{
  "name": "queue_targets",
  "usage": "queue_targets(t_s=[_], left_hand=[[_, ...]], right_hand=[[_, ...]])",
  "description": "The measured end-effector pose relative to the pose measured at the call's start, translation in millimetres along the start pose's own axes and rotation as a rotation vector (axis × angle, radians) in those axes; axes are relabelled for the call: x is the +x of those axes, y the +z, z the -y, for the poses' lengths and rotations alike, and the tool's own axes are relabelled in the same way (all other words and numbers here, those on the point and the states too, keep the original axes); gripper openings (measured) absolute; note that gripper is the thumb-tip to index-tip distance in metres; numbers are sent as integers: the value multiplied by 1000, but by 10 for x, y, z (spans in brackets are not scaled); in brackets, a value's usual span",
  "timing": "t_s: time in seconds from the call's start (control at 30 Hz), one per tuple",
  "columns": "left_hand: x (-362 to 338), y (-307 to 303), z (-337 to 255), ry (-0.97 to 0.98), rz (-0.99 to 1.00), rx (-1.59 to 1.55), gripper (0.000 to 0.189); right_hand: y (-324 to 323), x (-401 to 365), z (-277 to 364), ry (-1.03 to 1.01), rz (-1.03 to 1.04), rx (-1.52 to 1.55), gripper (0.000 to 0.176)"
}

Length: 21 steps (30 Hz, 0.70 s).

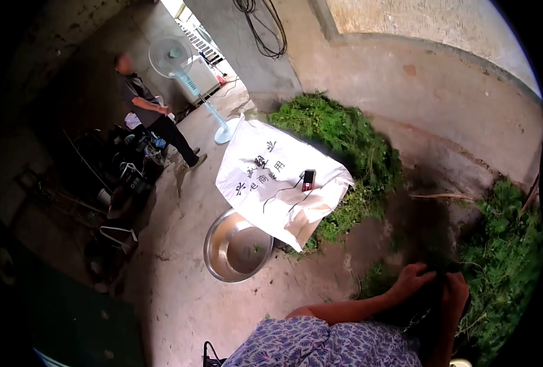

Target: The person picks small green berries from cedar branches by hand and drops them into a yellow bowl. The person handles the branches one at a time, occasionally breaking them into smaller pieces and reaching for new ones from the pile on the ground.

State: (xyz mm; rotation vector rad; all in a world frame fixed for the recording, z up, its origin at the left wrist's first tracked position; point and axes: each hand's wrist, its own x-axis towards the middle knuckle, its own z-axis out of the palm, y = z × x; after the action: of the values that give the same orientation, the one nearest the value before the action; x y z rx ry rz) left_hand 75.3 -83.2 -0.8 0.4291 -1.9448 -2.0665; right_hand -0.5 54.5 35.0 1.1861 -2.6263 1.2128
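Note:
At the lower right, my left hand [411, 279] and my right hand [456, 287] are close together over a dark patch of ground. Fingers of both hands are curled; whatever they hold is too dark and small to make out. Leafy green plants [504, 257] lie in a heap just right of them. A bigger green heap [369, 147] rests along the wall, partly under a white sack [253, 147] with black characters. On the sack lies a red and black phone [308, 180] with a dark cord. A metal basin [239, 246] stands beside the sack.
A person [152, 110] stands at the upper left near a light blue fan [189, 84]. Dark clutter [138, 171] and a white-framed object [119, 235] lie at the left. A concrete wall [418, 92] curves along the right, with coiled cable [270, 30] hanging above.

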Motion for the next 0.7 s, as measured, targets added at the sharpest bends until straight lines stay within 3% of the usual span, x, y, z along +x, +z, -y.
queue_targets(t_s=[0.1,0.17,0.23,0.27,0.33,0.5,0.53,0.57,0.63,0.7], left_hand=[[3,34,-12,49,-44,-37,25],[86,25,64,48,-45,-28,26],[174,119,517,25,-67,-21,26],[173,112,686,19,-65,6,25],[203,34,503,13,-9,59,25],[171,86,111,-224,-52,-346,21],[189,143,58,-304,-75,-494,23],[200,161,64,-324,-51,-499,23],[191,150,70,-171,-99,-335,23],[206,184,31,-199,-96,-330,22]], right_hand=[[-10,44,137,-52,-150,-44,8],[16,96,193,-81,-335,109,9],[-6,143,159,9,-86,238,14],[99,117,62,-17,-135,254,16],[235,91,-72,28,-213,224,21],[141,19,-206,168,-349,287,18],[124,-1,-191,449,-292,551,15],[115,-24,-187,472,-307,536,15],[136,-30,-156,434,-357,651,14],[124,-13,-111,378,-416,674,13]])
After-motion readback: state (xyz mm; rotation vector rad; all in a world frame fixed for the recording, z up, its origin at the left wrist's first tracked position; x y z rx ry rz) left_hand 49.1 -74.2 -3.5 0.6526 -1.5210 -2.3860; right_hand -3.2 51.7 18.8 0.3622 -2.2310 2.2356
